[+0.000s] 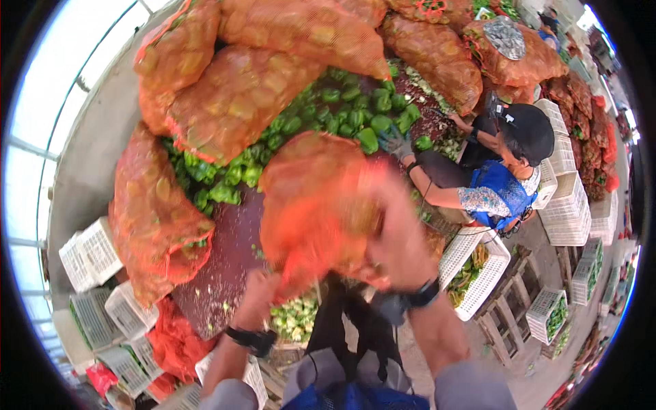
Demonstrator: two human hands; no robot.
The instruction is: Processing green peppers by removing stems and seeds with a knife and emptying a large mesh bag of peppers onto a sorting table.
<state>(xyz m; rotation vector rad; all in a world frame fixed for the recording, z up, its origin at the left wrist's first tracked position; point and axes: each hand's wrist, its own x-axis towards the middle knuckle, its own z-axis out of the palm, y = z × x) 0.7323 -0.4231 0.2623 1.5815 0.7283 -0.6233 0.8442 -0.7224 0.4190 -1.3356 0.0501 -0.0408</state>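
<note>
An orange mesh sack (314, 184) stands in front of me on the dark red work surface, its loose netting hanging toward me. My left hand (262, 283) is closed on the netting at the sack's lower left. My right hand (403, 242) is at the sack's right side, smeared by motion, so its fingers cannot be made out. Behind the sack lies a heap of green bell peppers (348, 102). Pale green trimmings (294, 320) lie below the sack, near my legs.
More full mesh sacks (239, 99) ring the peppers, one (154, 212) at the left. At the right a co-worker (506, 178) sits with a gloved hand (395, 142) by the peppers. A white crate (502, 256) holds trimmings beside a wooden pallet (506, 311). White crates (89, 253) stand left.
</note>
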